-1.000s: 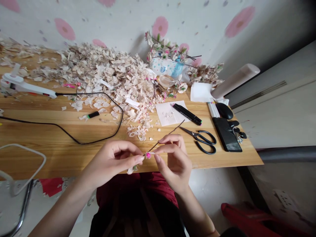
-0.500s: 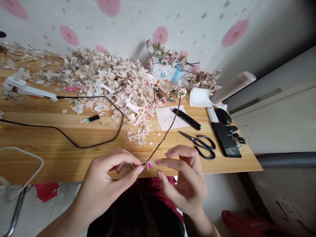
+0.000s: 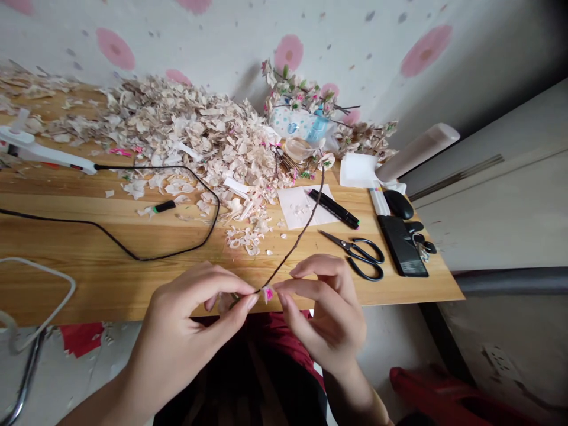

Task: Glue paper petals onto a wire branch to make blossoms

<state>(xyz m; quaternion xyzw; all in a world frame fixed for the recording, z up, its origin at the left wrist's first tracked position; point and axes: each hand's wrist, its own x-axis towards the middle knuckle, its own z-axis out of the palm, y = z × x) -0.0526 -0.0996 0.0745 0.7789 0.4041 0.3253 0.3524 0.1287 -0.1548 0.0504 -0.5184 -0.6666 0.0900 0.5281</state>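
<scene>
In the head view, my left hand [image 3: 199, 319] pinches a thin dark flower twig [image 3: 296, 242] between thumb and index finger. The twig curves up and away, with a white blossom [image 3: 326, 160] near its far end. A small white-and-pink petal [image 3: 267, 294] sits against the twig beside my left fingertips. My right hand [image 3: 328, 313] has thumb and index finger drawn together at the petal's right edge, its other fingers loosely curled. Part of the twig's near end is hidden behind my left hand.
A large heap of pale petals [image 3: 186, 127] covers the back of the wooden table [image 3: 110, 236]. Black scissors [image 3: 355, 254], a marker [image 3: 335, 208], a phone [image 3: 403, 245] and a mouse [image 3: 398, 204] lie to the right. A glue gun [image 3: 48, 152] with its black cord is at left.
My right thumb and index finger have closed together at the petal. My left hand keeps its pinch on the twig. The whole view has shifted slightly.
</scene>
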